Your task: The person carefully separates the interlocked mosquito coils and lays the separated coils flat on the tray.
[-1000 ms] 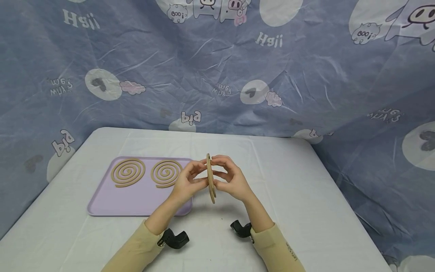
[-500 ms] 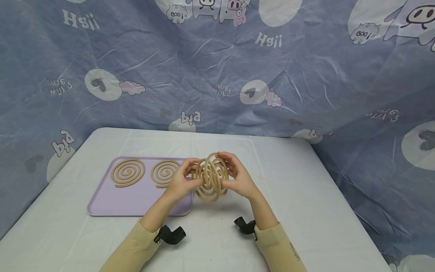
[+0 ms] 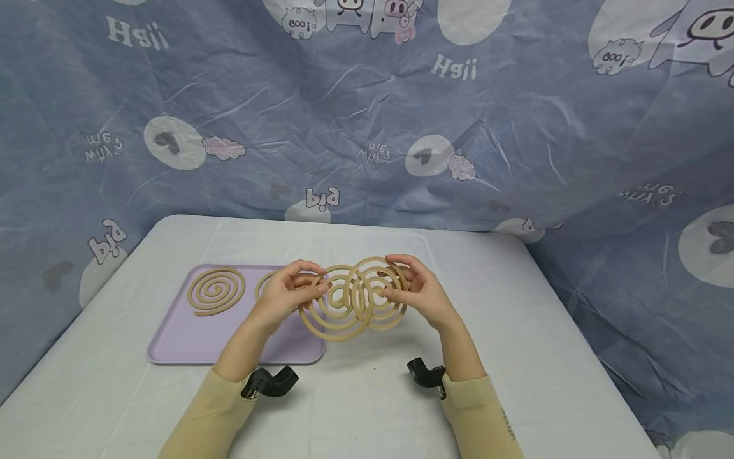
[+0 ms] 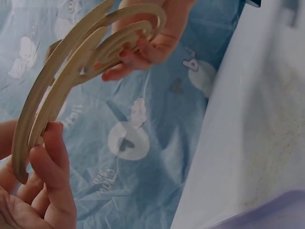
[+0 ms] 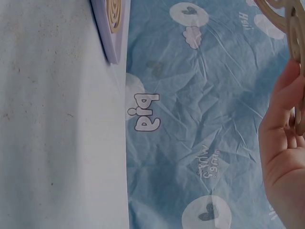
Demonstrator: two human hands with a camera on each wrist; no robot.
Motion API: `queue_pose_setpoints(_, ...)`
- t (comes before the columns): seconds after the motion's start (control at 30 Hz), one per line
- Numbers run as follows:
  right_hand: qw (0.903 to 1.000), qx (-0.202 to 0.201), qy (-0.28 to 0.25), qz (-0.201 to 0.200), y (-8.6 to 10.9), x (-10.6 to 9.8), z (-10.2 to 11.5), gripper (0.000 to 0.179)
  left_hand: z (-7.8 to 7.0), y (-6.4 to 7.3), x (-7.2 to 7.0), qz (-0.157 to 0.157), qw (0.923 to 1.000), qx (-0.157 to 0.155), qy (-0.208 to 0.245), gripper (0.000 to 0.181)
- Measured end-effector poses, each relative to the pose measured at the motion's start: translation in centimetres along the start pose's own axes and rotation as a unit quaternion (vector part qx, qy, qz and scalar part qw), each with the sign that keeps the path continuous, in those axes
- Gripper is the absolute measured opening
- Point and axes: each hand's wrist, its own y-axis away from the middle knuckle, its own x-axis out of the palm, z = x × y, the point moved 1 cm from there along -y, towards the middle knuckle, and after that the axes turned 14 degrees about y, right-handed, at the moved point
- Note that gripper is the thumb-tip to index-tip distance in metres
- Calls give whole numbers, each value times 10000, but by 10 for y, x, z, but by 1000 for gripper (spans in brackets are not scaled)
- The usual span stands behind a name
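Two tan mosquito coils overlap in the air between my hands in the head view. My left hand [image 3: 281, 297] pinches the left mosquito coil [image 3: 338, 338] at its outer edge, thumb in front. My right hand [image 3: 423, 294] grips the right mosquito coil [image 3: 375, 259] by its right side. Their rings cross in the middle; whether they are linked I cannot tell. The left wrist view shows the left hand [image 4: 52, 176] holding the coil's edge, with the right hand [image 4: 171, 28] beyond. In the right wrist view, the right hand [image 5: 286, 157] and its coil are partly cut off.
A lilac tray [image 3: 189, 341] lies on the left of the white table [image 3: 516, 357]. One mosquito coil [image 3: 216, 291] rests on it, and another coil [image 3: 261, 284] there is mostly hidden behind my left hand. A patterned blue cloth [image 3: 367, 115] hangs behind.
The coils were pressed together edge-on, then turned to face the camera and spread sideways. My left hand has moved left and my right hand right, each with its coil.
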Motion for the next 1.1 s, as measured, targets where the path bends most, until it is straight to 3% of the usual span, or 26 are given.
queue_pose_setpoints(0.3, 9987, -16, 197, 478, 3, -12, -2, 42, -5, 2, -5, 139, 9987, -283, -397, 24)
queue_pose_setpoints(0.6, 9912, -157, 354, 1267, 7, -15, -5, 35, -9, 4, -12, 639, 9941, -442, -759, 22)
queue_pose_setpoints(0.7, 9917, -242, 456, 1175, 6, -14, -6, 34, -8, 4, -11, 449, 9946, -480, -803, 24)
queue_pose_setpoints(0.87, 9944, -254, 553, 862, 5, -12, -6, 36, -8, 3, -8, -197, 9950, -512, -834, 28)
queue_pose_setpoints(1.1, 9972, -150, 622, 396, 2, -8, -5, 37, -8, 1, -3, -909, 9930, -153, -740, 29)
